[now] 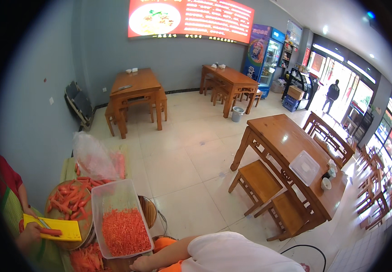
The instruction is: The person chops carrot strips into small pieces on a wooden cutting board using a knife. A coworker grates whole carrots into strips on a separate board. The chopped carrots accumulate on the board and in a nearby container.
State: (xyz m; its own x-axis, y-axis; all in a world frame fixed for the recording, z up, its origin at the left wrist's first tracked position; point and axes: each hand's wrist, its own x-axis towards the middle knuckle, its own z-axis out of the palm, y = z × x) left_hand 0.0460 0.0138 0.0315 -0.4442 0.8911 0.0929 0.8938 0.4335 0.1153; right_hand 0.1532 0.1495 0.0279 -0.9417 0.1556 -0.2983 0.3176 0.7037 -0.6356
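Note:
My right hand point(141, 264), at the end of a bare forearm under a white sleeve, is cut off by the bottom edge; its fingers and anything in them are hidden. My left hand is out of view. Close beside the right hand stands a clear plastic bin point(114, 255) part filled with finely chopped carrot point(124, 231). Left of the bin, peeled carrots point(68, 200) are heaped on a round wooden board point(51, 190). A co-worker's hand holds a carrot point(51, 232) on a yellow slicer point(68, 226); their other hand is at its upper edge. Carrot shreds point(85, 259) lie below.
A plastic bag point(92, 159) and more carrots lie behind the bin. A round stool point(147, 210) stands right of it. Wooden tables point(277, 132) and benches point(257, 180) stand farther right, one table bearing a clear lid point(304, 167). A person point(332, 93) is near the doorway.

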